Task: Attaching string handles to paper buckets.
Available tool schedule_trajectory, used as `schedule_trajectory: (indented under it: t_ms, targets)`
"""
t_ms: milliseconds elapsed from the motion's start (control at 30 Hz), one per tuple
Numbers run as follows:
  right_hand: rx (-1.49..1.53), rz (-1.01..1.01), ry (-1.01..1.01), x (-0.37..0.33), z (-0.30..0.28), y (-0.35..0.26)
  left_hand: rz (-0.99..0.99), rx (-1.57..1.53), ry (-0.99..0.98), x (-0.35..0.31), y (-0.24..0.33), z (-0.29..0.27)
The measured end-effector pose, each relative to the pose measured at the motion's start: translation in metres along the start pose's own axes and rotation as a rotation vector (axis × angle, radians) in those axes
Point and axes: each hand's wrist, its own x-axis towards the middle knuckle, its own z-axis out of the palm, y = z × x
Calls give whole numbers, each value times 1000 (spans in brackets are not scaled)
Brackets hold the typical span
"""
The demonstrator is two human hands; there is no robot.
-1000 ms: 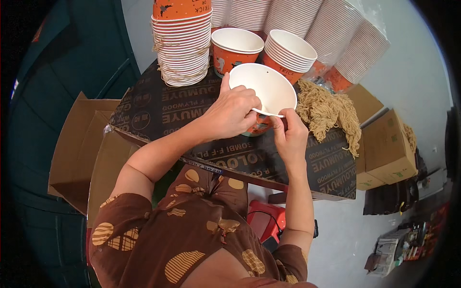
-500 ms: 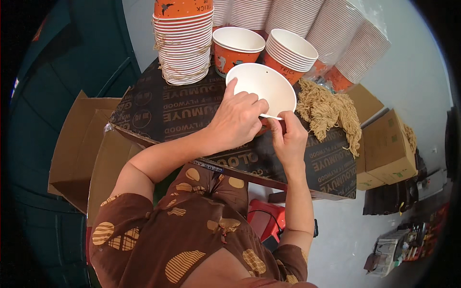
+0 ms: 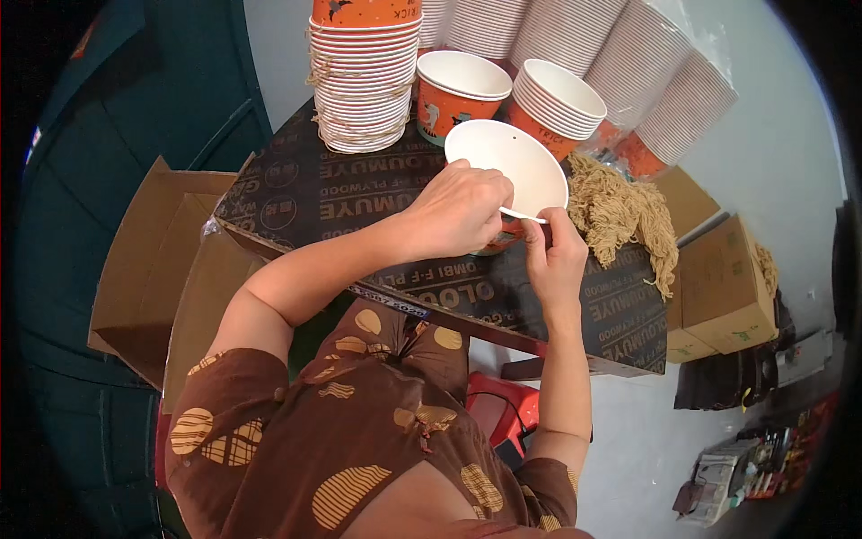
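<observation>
A paper bucket (image 3: 525, 166), white inside with an orange printed outside, tilts toward me at the table's near side. One small dark hole shows near its far rim. My left hand (image 3: 456, 211) is closed over the near left rim, with its fingertips bent down inside. At the near right rim, my right hand (image 3: 557, 250) pinches the edge between thumb and fingers. The two hands almost meet at this rim. Whether a thin cord is also between the fingers cannot be made out. Right of the bucket lies a tangled heap of tan cords (image 3: 620, 211).
On the dark printed plywood table (image 3: 359, 184) stand a tall bucket stack with cord loops (image 3: 364, 90), a shorter pair (image 3: 462, 103) and another nested stack (image 3: 549, 112). Plastic-wrapped stacks (image 3: 620, 63) fill the back. Cardboard boxes flank the table on the left (image 3: 162, 251) and right (image 3: 727, 287).
My left index finger, earlier stretched up along the bucket's inner left wall, has bent down toward the near rim. My right hand keeps its pinch. The whole view has shifted slightly.
</observation>
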Motion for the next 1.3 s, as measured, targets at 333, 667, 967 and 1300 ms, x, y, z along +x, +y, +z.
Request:
schedule_trajectory:
  t_ms: [333,667,967,1300]
  targets:
    - [17,6,-25,2,-3,-1,0,3,-121,6,-3,-10]
    - [91,109,-122,12,-18,-5,-116,-239,-449,26,2,-38]
    - [67,179,4,-1,-6,-14,-116,-231,-327,25,1,-24]
    - [207,266,45,-30,-19,-23,-116,-147,-536,34,12,-24]
